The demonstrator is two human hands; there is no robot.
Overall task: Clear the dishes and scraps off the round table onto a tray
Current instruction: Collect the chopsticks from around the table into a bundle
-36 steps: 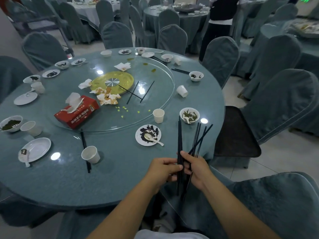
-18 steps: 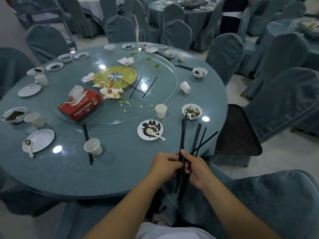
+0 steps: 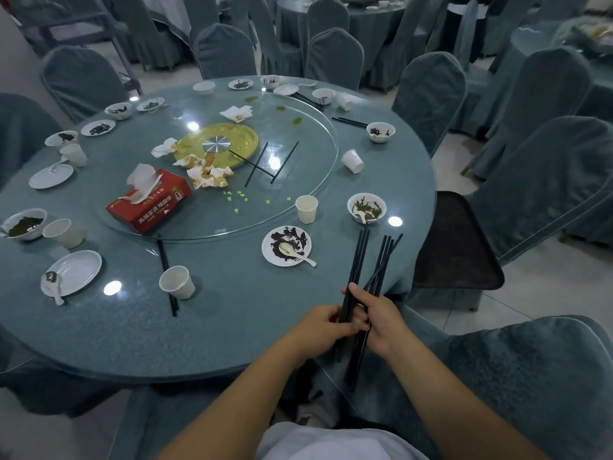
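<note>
Both hands are working low and centre-right in the frame: the left hand (image 3: 323, 323) and the right hand (image 3: 378, 318) are each clamped around a bundle of black chopsticks (image 3: 360, 260), held over the near edge of the round surface (image 3: 232, 336). The sticks are fanning out at the top into two uneven groups, so the person seems to be gathering them into one tidy bunch. Doing that well probably means loosening one hand slightly, tapping the lower ends level, then closing the grip so none slide out. The dark tray (image 3: 454, 247) is sitting on a chair seat at the right of the frame, just beside the surface, and looks bare, so most of the clearing is still ahead. More chopsticks are lying on the glass turntable (image 3: 298, 134) and beside a paper cup (image 3: 175, 282) at lower left. A dirty plate with a spoon (image 3: 287, 245) is resting just above the hands. The red tissue box (image 3: 149, 202) at centre-left is carrying white Chinese characters, too small to read reliably.
</note>
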